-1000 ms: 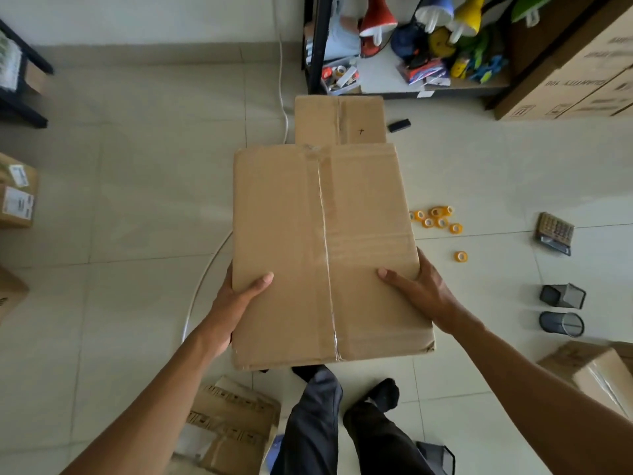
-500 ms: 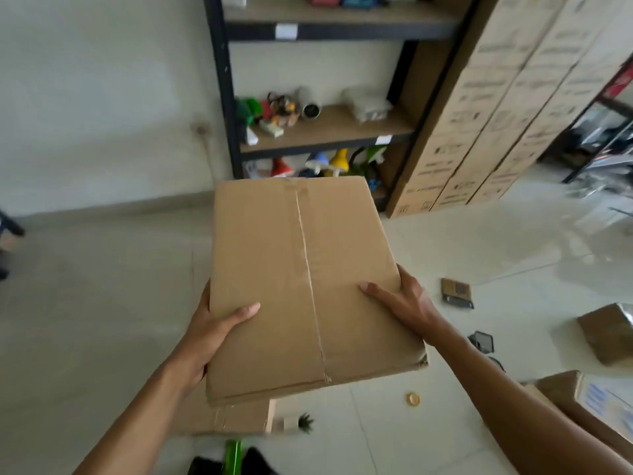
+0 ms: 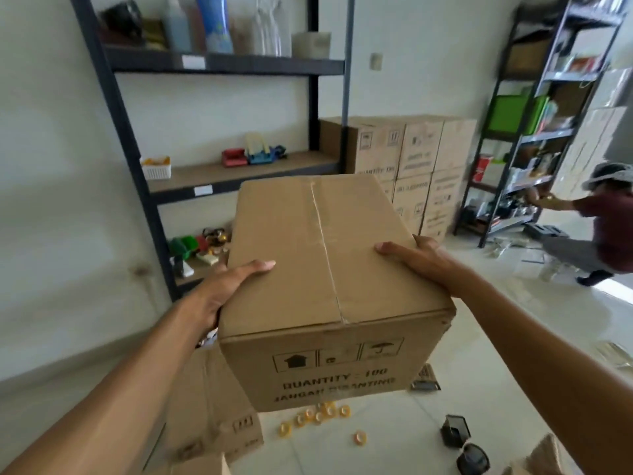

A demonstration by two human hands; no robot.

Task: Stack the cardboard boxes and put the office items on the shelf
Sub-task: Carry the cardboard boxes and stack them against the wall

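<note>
We've got the cardboard box (image 3: 318,255) clamped between both hands, left hand (image 3: 219,289) on its left side with the thumb laid over the top edge, right hand (image 3: 421,258) on the right side the same way. Fingers are wrapped down the side walls, though we can't really see how far under they reach. It's up in the air at about chest level, clear of the floor.

Handling-wise it looks like stiff corrugated stuff, taped shut along the top seam, so squeezing the sides near the closer end should be fine. Probably not that heavy given how easily it's held out front, but that's our guess. The tape might be a bit slick, so palms on bare cardboard is the better bet.

Its long axis runs away from us toward the black shelf (image 3: 219,63), printed end panel facing us, top tipped slightly our way.

Further out, the stacked boxes (image 3: 411,149) sit beside the shelf, and yellow tape rolls (image 3: 318,416) are scattered on the floor.
</note>
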